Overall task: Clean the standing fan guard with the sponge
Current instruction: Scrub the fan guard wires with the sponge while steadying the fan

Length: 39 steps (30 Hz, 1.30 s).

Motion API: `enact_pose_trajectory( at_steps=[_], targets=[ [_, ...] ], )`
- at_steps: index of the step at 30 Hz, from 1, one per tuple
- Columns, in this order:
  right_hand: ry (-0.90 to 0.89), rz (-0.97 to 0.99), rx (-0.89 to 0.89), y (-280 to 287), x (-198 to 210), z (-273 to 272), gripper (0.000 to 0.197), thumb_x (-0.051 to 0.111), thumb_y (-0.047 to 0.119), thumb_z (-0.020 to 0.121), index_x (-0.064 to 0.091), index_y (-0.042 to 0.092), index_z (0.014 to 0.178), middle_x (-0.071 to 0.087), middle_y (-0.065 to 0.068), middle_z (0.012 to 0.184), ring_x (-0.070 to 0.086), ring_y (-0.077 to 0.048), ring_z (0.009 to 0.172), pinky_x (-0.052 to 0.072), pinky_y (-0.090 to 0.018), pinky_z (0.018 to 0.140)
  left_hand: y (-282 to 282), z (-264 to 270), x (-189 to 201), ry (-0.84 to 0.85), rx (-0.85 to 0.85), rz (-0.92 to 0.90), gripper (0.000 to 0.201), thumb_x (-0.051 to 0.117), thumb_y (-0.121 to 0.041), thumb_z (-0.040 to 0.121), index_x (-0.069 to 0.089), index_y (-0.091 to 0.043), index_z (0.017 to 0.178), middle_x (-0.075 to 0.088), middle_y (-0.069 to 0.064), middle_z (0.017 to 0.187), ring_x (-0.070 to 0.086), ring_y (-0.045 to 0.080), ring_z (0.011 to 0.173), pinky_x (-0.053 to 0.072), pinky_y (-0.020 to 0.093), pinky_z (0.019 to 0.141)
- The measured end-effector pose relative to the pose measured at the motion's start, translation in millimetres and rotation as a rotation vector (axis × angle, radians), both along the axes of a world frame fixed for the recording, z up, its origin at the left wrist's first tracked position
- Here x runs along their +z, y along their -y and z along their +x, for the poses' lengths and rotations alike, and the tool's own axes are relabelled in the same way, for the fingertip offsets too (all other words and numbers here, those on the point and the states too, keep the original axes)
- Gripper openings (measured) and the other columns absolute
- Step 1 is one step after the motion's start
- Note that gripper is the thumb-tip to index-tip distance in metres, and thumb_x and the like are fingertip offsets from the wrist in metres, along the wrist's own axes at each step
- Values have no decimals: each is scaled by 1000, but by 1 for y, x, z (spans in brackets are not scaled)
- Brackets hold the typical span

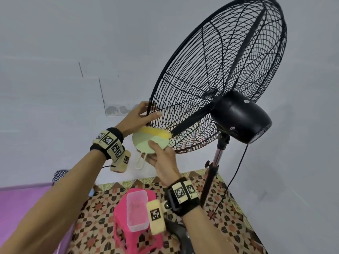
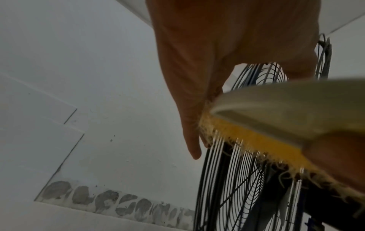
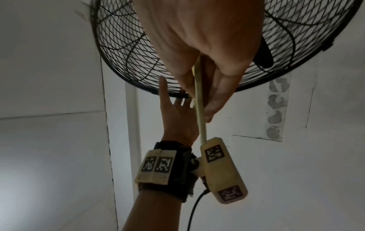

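The black wire fan guard [image 1: 220,74] tilts up and away on its stand. My left hand [image 1: 145,114] grips the guard's lower left rim, thumb on one side and fingers on the other. My right hand [image 1: 161,158] holds a round sponge [image 1: 156,133] with a pale green back and a yellow scrubbing face. The yellow face touches the guard's bottom wires, right below my left hand. In the left wrist view the sponge [image 2: 256,140] lies against the guard [image 2: 227,187]. In the right wrist view my right hand [image 3: 197,46] pinches the sponge's edge [image 3: 199,109].
The black motor housing [image 1: 240,116] sits behind the guard on a pole [image 1: 216,160], with a cord [image 1: 236,171] hanging beside it. Below my arms a pink stool [image 1: 121,217] carries a clear plastic container [image 1: 137,208]. Grey walls close in behind and to the right.
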State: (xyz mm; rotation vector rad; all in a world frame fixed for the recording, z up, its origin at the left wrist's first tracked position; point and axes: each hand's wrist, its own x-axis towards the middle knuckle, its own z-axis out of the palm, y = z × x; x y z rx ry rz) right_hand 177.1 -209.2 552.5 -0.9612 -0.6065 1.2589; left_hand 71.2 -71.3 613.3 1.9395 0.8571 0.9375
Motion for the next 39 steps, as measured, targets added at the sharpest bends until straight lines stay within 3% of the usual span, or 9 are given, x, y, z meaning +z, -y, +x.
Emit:
enact_pose_trajectory(
  at_steps=[6, 11, 14, 21, 25, 30, 33, 37, 39],
  targets=[
    [-153, 8, -292, 0, -4, -10, 6, 71, 12, 97, 73, 9, 102, 76, -16, 110, 73, -34, 100, 62, -32, 70, -9, -6, 23, -178, -68, 15, 83, 78, -78, 70, 54, -28, 132, 68, -11, 133, 69, 8, 118, 52, 45, 108],
    [-35, 56, -349, 12, -14, -22, 7, 69, 19, 99, 75, 17, 99, 79, -2, 99, 76, -14, 85, 63, -35, 76, -9, -8, 19, -190, -61, 19, 80, 75, -78, 73, 53, -29, 132, 69, -10, 133, 70, 8, 117, 50, 47, 110],
    [6, -5, -262, -3, -3, -24, 6, 72, 15, 97, 73, 11, 93, 77, -9, 100, 76, -15, 75, 63, -36, 75, -7, -9, 18, -167, -70, 16, 82, 76, -76, 71, 53, -28, 133, 69, -12, 132, 70, 7, 115, 53, 45, 107],
    [-47, 62, -478, 15, -17, 0, 4, 70, 16, 98, 73, 15, 99, 77, 1, 90, 75, -13, 71, 61, -31, 69, -8, -8, 16, -160, -54, 14, 83, 77, -81, 70, 54, -32, 132, 68, -9, 136, 69, 8, 118, 50, 47, 111],
    [148, 7, -282, 8, -11, -7, 9, 72, 18, 97, 67, 11, 94, 74, -4, 93, 76, -22, 81, 65, -40, 76, -8, -7, 12, -140, -51, 18, 82, 79, -80, 69, 55, -31, 130, 69, -11, 133, 69, 7, 116, 50, 46, 110],
    [142, 23, -486, 1, -13, -3, 10, 71, 18, 97, 70, 9, 96, 75, -4, 87, 74, -14, 64, 59, -26, 58, -7, -6, 14, -155, -47, 12, 83, 78, -80, 70, 54, -33, 134, 67, -11, 136, 67, 8, 120, 50, 45, 110],
    [128, 9, -596, 8, -29, -4, 14, 71, 22, 98, 74, 9, 102, 77, -7, 91, 76, -16, 69, 61, -31, 61, -4, -7, 14, -153, -31, 13, 82, 76, -79, 70, 54, -34, 135, 66, -10, 138, 67, 8, 119, 51, 40, 107],
    [300, 69, -369, 7, -27, -14, 15, 70, 27, 98, 66, 15, 91, 74, -7, 89, 75, -25, 76, 64, -40, 65, -2, -6, 11, -120, -31, 31, 66, 78, -66, 81, 56, -29, 131, 67, -12, 134, 67, 6, 119, 52, 34, 105],
    [358, 64, -416, 0, -21, -10, 22, 72, 29, 97, 64, 13, 85, 74, -8, 83, 75, -29, 74, 64, -46, 64, -1, -4, 11, -118, -35, 32, 60, 77, -60, 82, 57, -30, 129, 67, -12, 133, 67, 6, 119, 52, 33, 104]
  ],
)
